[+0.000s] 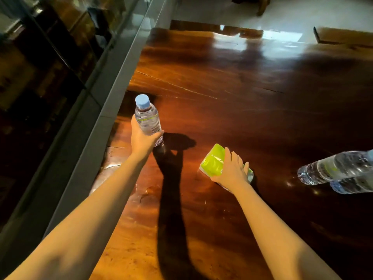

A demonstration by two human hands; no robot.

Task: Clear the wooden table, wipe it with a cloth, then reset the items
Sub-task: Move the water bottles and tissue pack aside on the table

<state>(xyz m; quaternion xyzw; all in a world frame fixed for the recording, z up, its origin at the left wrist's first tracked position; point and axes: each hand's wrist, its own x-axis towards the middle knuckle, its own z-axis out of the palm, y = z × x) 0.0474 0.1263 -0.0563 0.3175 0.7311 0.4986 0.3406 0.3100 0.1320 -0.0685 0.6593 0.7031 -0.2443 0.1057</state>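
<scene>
Dark polished wood is under both my arms: the wooden table [232, 81], shiny, with a long crack across it beyond my hands. My left hand [142, 138] is closed around a clear water bottle [148, 120] with a light blue cap; I grip its lower part and the bottle stands upright, its base at the table or just above it, I cannot tell which. Left of this hand runs a grey ledge [113, 77] along the table edge. My right hand [232, 171] lies on top of a lime-green and white packet [214, 162], fingers spread over it and thumb at its near edge; the packet rests on the table. Further to the right of this hand two more clear bottles [335, 168] stand close together, at the border of the view.
</scene>
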